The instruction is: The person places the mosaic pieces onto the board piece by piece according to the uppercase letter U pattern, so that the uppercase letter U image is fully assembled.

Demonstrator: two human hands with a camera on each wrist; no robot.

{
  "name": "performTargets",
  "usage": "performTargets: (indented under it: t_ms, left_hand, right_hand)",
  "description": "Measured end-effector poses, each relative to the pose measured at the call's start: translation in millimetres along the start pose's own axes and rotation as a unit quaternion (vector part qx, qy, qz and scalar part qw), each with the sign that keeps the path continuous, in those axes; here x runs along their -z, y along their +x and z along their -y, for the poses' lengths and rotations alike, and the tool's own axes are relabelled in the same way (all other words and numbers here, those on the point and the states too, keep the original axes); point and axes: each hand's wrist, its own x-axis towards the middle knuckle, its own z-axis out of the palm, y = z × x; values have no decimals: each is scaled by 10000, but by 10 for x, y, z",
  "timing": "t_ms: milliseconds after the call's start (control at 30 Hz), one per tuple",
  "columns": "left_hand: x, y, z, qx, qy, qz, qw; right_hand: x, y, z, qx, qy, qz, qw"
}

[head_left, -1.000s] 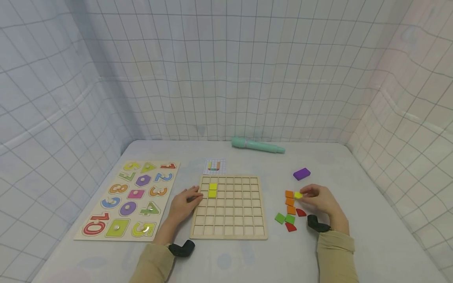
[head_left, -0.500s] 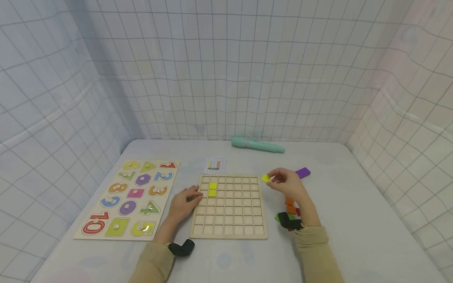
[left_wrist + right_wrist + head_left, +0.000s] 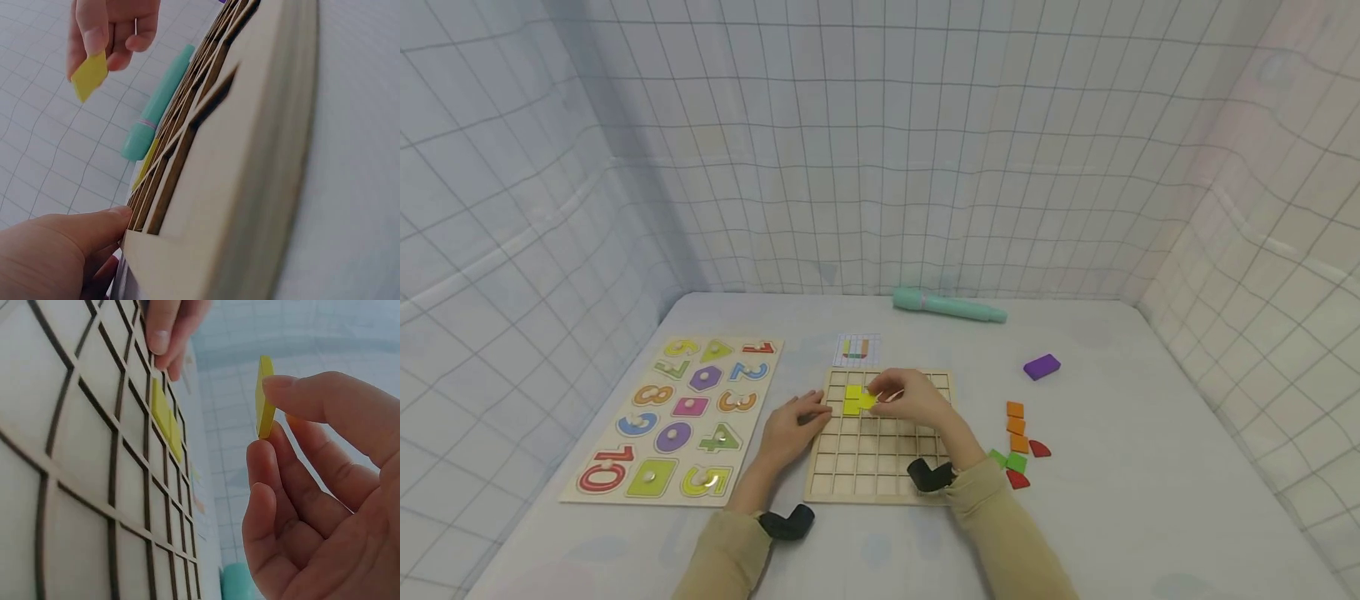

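The left hand (image 3: pixel 793 431), fingers loosely extended, touches the grid (image 3: pixel 844 463); how firmly is hard to tell, and a slack touch could let it slide. Above it, near two seated tiles (image 3: pixel 853 391), a tilted third tile (image 3: pixel 867 402) is pinched in the right hand (image 3: pixel 916 398); lowered askew, it might catch a divider.

Head view: left forearm (image 3: pixel 730 550) angled toward 1 o'clock, left hand (image 3: pixel 788 429) with fingers relaxed; right forearm (image 3: pixel 1007 529) toward 11 o'clock, right hand (image 3: pixel 916 400) pinching, thumb against fingers.
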Motion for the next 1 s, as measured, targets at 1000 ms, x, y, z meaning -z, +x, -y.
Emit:
performTargets:
  t_ms: [1000]
  left_hand:
    - [1, 8, -11, -71, 1, -22, 10000]
  right_hand:
    - [-375, 242, -111, -596, -846, 700, 9922]
